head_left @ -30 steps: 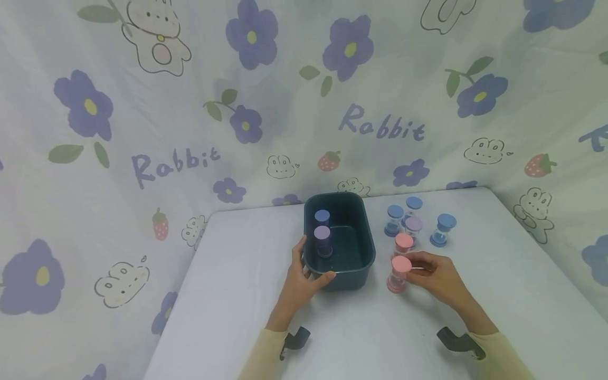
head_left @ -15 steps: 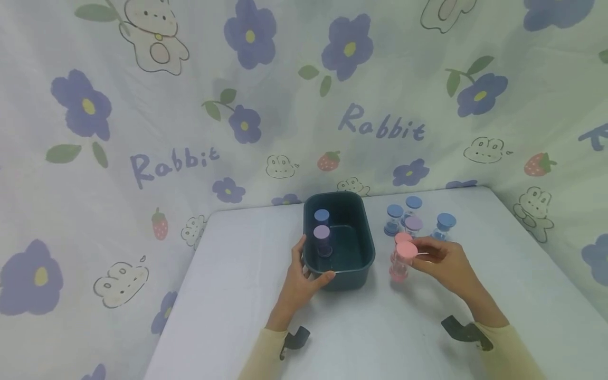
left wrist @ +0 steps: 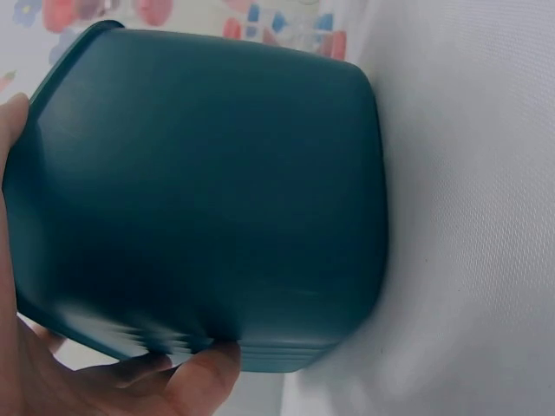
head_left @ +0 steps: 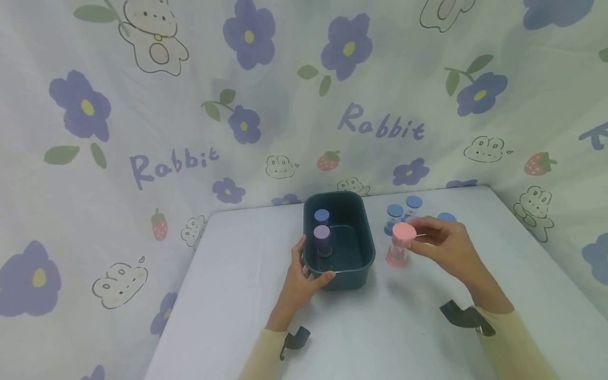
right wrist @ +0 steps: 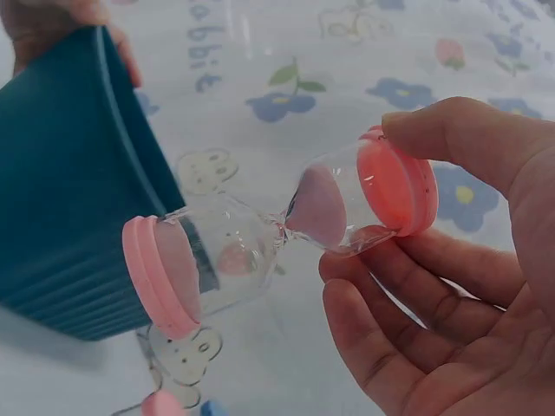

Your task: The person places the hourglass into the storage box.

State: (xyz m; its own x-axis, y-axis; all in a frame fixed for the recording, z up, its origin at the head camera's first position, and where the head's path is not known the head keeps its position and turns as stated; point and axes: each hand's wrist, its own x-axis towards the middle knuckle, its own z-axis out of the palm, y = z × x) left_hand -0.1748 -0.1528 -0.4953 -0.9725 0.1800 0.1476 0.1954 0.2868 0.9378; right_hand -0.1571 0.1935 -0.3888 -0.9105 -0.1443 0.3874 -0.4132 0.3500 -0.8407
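Note:
My right hand (head_left: 446, 248) pinches a pink-capped hourglass (head_left: 404, 233) by its upper cap, thumb on one side and fingers on the other. In the right wrist view this hourglass (right wrist: 234, 251) shows clear bulbs and pink sand, raised beside the bin. My left hand (head_left: 299, 285) grips the near left corner of a dark teal bin (head_left: 369, 232), thumb over the rim and fingers along the side wall (left wrist: 208, 182). Inside the bin stand a blue hourglass (head_left: 322, 215) and a purple hourglass (head_left: 322, 233). Another pink hourglass is hidden behind the held one.
Right of the bin, blue hourglasses (head_left: 395, 211) stand on the white table (head_left: 247, 264). Another blue one (head_left: 446, 217) is partly covered by my right hand, as is a purple one. A patterned curtain (head_left: 285, 105) hangs behind the table's back edge.
My right hand has lifted the pink hourglass off the table and moved it away from me, toward the other hourglasses. The left hand and the bin have stayed in place.

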